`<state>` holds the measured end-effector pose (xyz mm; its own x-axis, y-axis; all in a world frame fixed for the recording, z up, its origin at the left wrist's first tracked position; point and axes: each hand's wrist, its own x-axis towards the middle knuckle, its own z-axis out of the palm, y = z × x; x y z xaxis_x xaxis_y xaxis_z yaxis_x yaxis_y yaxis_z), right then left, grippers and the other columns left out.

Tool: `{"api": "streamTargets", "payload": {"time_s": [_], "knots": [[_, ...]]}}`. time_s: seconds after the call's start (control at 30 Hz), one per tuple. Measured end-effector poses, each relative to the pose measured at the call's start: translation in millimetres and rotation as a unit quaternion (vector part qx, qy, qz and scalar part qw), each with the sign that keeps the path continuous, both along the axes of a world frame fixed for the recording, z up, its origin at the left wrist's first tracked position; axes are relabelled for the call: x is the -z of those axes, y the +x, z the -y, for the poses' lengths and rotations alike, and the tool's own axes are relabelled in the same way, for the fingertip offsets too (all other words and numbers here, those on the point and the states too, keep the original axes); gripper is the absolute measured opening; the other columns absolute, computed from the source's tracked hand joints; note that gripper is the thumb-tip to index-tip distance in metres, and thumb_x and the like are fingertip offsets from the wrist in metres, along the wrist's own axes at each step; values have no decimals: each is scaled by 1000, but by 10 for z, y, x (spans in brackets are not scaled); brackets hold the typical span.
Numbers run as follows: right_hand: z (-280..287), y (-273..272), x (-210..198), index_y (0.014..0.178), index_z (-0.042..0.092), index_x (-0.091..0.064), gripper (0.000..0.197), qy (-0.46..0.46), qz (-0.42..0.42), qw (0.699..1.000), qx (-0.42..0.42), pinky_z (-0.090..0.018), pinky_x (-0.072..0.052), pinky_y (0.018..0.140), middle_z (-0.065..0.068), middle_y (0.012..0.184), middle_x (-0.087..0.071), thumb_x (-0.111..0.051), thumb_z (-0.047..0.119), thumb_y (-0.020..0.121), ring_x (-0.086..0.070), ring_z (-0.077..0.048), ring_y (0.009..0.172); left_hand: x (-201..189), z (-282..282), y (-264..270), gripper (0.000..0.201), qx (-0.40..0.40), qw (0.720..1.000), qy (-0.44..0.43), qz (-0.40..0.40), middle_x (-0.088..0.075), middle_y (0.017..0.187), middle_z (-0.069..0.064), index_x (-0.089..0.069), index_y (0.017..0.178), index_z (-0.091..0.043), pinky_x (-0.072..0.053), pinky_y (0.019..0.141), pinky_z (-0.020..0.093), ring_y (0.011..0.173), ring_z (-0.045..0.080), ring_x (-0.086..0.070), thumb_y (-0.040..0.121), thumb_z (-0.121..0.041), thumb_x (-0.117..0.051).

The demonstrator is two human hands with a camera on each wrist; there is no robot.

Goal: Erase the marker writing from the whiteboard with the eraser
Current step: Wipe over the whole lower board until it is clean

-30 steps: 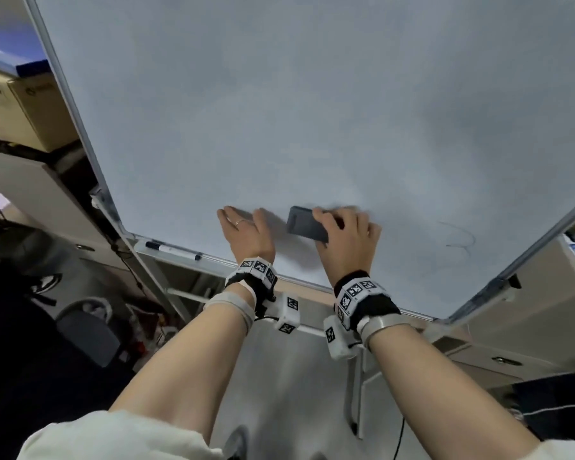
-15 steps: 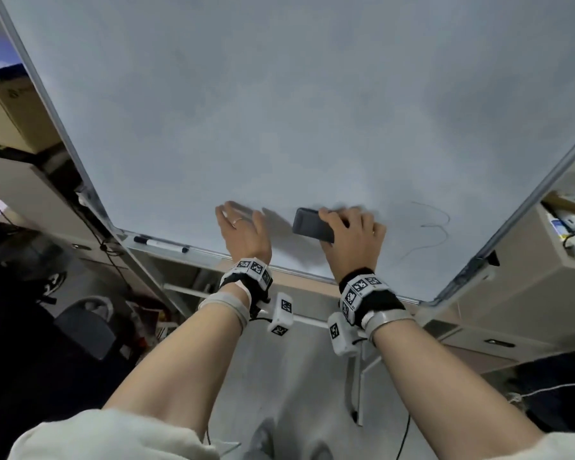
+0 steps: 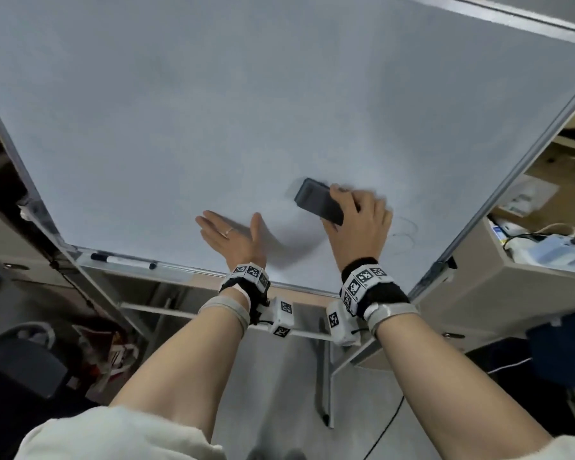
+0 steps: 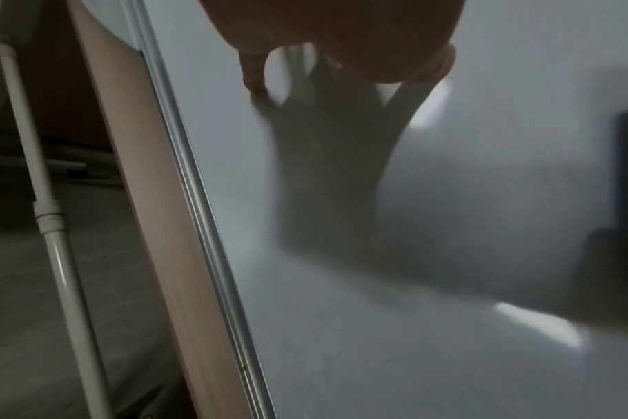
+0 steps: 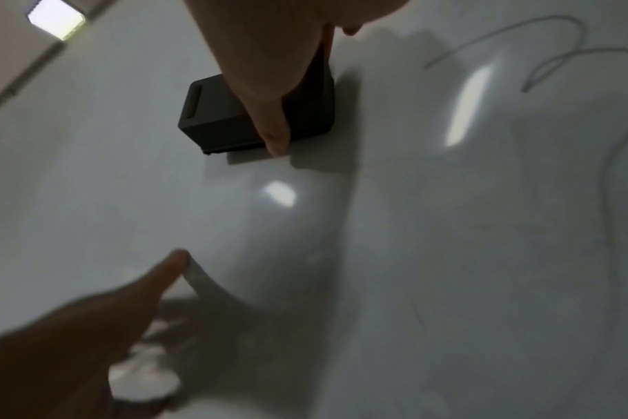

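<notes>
The right hand (image 3: pixel 357 232) holds the dark eraser (image 3: pixel 319 201) against the whiteboard (image 3: pixel 246 111), its grip closed round the block's near end: the thumb (image 5: pixel 269 113) lies along one side and the other fingers curl over the opposite side. In the head view the eraser's long axis runs slantwise, its free end pointing up and left away from the grip, its flat face on the board. Faint marker writing (image 3: pixel 405 234), a few thin curved strokes, lies just right of the grip, apart from the eraser. The left hand (image 3: pixel 231 239) rests flat on the board to the left of the grip, fingers straight and spread, holding nothing. A marker pen (image 3: pixel 123 260) lies on the tray further left, below the board's lower edge.
</notes>
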<state>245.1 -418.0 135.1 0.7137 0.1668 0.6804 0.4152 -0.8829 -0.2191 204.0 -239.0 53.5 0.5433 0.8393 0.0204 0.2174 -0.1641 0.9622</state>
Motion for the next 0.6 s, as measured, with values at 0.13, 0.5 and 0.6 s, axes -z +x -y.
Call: {"api": "streamTargets", "payload": {"time_s": [0.13, 0.5, 0.6], "knots": [[73, -98, 329, 118, 32, -68, 56, -52, -46, 997, -29, -40, -34, 86, -2, 108, -61, -89, 28, 67, -53, -30, 98, 46, 4, 4, 106, -6, 1000, 23, -3, 10, 169, 12, 5, 161, -11, -2, 125, 42, 156, 35, 5, 93, -53, -64], [435, 189, -299, 127, 32, -64, 59, 21, 39, 999, 10, -40, -34, 85, -4, 111, -59, -85, 27, 72, -50, -30, 101, -92, 165, 55, 91, -70, 997, 34, -10, 1, 170, 12, -2, 162, -9, -13, 126, 45, 157, 32, -5, 100, -57, -48], [602, 159, -17, 125, 33, -65, 60, -1, 14, 1000, -7, -40, -33, 83, -4, 108, -59, -87, 26, 70, -52, -31, 98, -124, 339, 82, 89, -106, 989, 91, -44, -6, 169, 17, -9, 161, -4, -27, 120, 46, 155, 33, -16, 100, -60, -43]]}}
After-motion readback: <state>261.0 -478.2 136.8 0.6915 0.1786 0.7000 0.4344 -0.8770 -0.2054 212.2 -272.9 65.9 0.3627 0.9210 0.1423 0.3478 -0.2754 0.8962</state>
